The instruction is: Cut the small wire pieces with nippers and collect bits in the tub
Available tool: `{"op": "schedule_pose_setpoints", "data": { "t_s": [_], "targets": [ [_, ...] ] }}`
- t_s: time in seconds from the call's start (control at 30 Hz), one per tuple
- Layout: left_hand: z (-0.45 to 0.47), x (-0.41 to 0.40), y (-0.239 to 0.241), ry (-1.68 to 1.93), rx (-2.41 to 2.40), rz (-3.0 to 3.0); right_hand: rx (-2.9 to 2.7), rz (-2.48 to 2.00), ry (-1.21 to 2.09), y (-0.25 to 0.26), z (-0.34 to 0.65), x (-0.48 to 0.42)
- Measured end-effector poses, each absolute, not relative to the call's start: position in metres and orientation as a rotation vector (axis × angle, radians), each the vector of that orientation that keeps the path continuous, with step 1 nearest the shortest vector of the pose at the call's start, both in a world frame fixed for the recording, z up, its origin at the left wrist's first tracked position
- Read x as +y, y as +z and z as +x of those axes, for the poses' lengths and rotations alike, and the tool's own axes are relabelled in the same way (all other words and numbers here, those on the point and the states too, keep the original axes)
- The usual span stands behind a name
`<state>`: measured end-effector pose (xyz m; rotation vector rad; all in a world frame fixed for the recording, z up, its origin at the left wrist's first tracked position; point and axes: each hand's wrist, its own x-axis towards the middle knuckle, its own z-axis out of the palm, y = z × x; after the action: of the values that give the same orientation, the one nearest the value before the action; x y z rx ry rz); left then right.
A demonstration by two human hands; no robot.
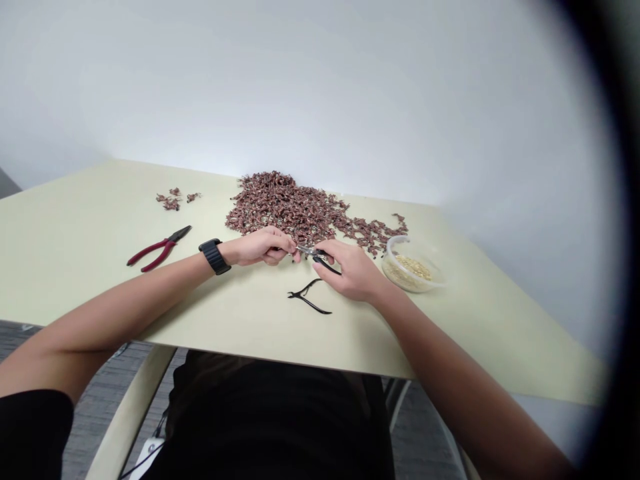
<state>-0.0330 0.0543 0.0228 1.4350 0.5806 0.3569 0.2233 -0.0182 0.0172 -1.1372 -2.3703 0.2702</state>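
My right hand (351, 268) is closed around the black handles of small pliers (321, 255). The metal jaws point left and meet the fingertips of my left hand (266, 245). Those fingers are pinched together on something too small to make out. Just beyond both hands lies a big heap of small reddish-brown pieces (287, 205) with thin metallic bits among them. Black cuticle nippers (309, 297) rest on the table just in front of my right hand.
Red-handled pliers (161, 249) lie left of my left hand. Several brown pieces (173, 200) form a small group behind them. A clear round plastic tub (400, 280) of small gold-coloured parts stands right of my right hand. The pale table (240, 317) meets a white wall.
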Motion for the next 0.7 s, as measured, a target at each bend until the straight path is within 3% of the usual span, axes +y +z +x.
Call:
{"op": "schedule_pose_setpoints", "data": {
  "t_s": [0.37, 0.7],
  "targets": [
    [-0.034, 0.055, 0.021, 0.350, 0.574, 1.433, -2.371, -1.142, 0.312, 0.021, 0.220, -0.021],
    [-0.024, 0.043, 0.024, 0.536, 0.620, 1.485, -2.283, -1.290, 0.114, 0.011, 0.218, -0.019]
  ]
}}
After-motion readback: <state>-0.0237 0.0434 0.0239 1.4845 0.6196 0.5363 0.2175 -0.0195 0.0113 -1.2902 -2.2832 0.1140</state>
